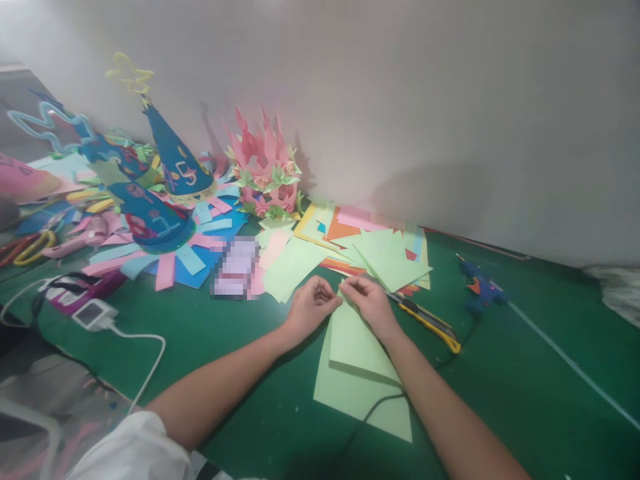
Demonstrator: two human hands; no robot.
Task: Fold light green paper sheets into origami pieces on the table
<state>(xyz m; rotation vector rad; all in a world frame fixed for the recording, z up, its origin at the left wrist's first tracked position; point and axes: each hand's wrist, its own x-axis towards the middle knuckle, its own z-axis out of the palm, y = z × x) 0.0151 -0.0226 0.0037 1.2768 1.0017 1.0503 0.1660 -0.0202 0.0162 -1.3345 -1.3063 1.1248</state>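
Observation:
My left hand [310, 307] and my right hand [367, 300] meet at the far tip of a light green paper sheet [355, 343], each pinching it between thumb and fingers. The sheet is folded to a point and lies on a second, larger light green sheet [350, 393] on the green table [500, 387]. A yellow and black utility knife [430, 323] lies just right of my right wrist.
A loose pile of coloured papers [375, 250] lies beyond my hands. A pink paper crown [265, 173] stands against the wall. Blue paper cone hats [175, 160] and paper strips crowd the left. A blue glue gun [480, 290] lies right; a white charger [95, 315] left.

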